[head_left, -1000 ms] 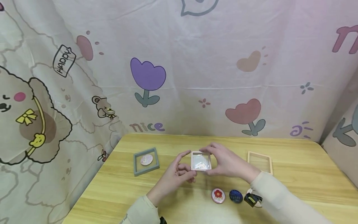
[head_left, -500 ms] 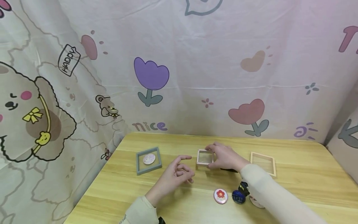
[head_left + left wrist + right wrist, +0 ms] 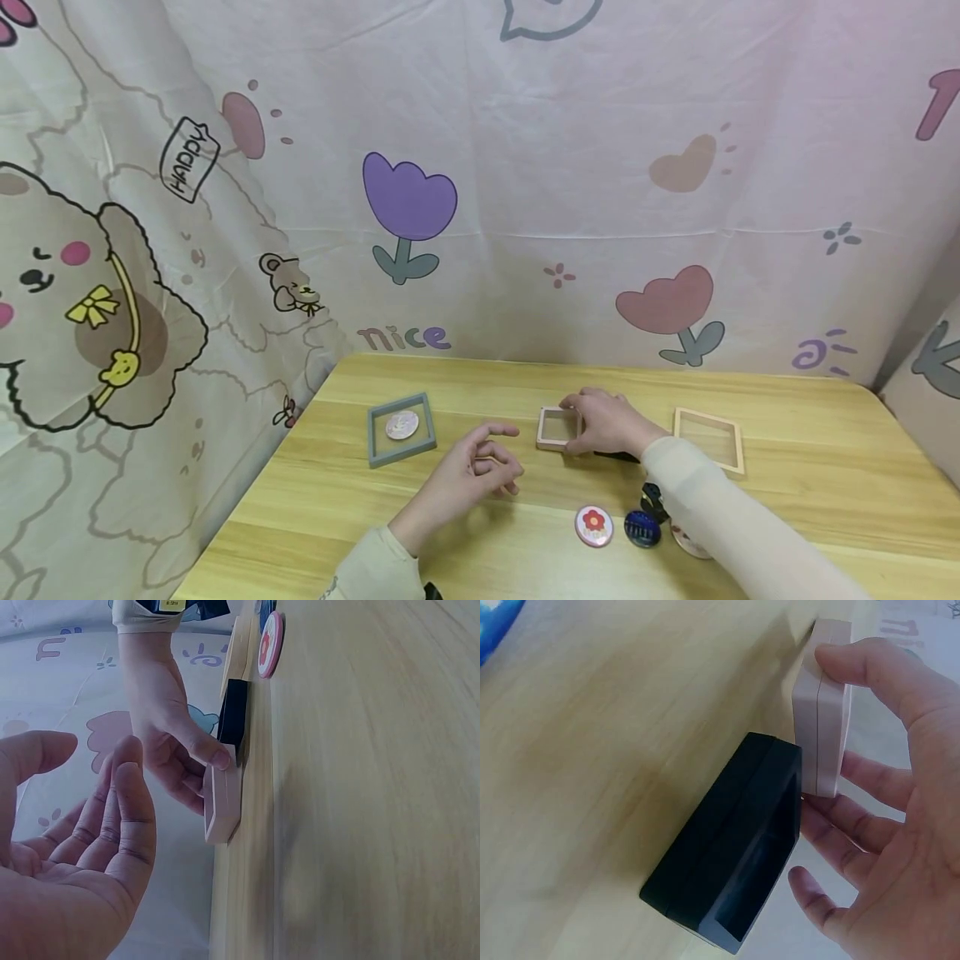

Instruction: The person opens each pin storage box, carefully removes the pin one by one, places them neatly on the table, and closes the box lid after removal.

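My right hand (image 3: 611, 421) pinches a small pale pink square frame (image 3: 552, 446) by its right end, thumb on the near side and fingers on the far side. The frame, with a clear window, lies flat on the table. Beside it is a black frame (image 3: 712, 840), touching or almost touching its corner in the right wrist view. From the head, that black frame is mostly hidden under the right hand. My left hand (image 3: 468, 475) hovers left of the pink frame with loosely curled fingers and holds nothing.
A grey frame (image 3: 402, 457) with a pale round badge (image 3: 402, 425) inside its outline lies left on the wooden table (image 3: 480, 383). A light wood frame (image 3: 739, 442) lies right. Nearer are a red-flower badge (image 3: 594, 526), a blue badge (image 3: 642, 529) and another badge (image 3: 692, 544) partly under the sleeve.
The pink frame has gone from between both hands down onto the table, a little to the right, in the right hand. The left hand has let go of it.
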Available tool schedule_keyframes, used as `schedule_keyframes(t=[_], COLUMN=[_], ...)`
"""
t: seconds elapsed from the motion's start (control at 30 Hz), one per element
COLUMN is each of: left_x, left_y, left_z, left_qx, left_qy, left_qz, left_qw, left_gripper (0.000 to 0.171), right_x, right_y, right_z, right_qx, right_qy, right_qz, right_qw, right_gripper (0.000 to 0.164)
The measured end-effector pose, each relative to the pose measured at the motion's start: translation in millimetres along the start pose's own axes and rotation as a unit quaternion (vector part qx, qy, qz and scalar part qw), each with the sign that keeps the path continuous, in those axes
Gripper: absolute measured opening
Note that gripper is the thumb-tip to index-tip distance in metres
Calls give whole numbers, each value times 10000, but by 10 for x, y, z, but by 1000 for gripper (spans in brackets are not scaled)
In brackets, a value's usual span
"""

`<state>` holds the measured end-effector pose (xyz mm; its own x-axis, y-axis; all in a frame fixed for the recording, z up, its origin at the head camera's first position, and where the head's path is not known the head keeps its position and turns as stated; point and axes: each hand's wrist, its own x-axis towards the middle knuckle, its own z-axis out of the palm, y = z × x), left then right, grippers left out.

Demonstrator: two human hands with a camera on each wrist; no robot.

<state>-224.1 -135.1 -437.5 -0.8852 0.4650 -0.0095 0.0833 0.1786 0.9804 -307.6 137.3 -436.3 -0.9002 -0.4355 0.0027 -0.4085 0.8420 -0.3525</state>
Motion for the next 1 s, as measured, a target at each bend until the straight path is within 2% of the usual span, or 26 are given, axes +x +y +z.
schedule_keyframes(t=[0.73,1.0], left_x=[3,-4], left_y=[2,17], left_z=[-2,-27], left_qx=[143,150], left_qy=[-71,90], left_qz=[81,113], left_qw=[9998,9998], left_gripper=[43,42], right_x=[-7,7], right_y=[4,1], right_z=[34,30], right_qx=[-103,-60], right_qy=[-194,-279], right_qz=[34,35], right_qw=[9998,9996], right_gripper=[75,76])
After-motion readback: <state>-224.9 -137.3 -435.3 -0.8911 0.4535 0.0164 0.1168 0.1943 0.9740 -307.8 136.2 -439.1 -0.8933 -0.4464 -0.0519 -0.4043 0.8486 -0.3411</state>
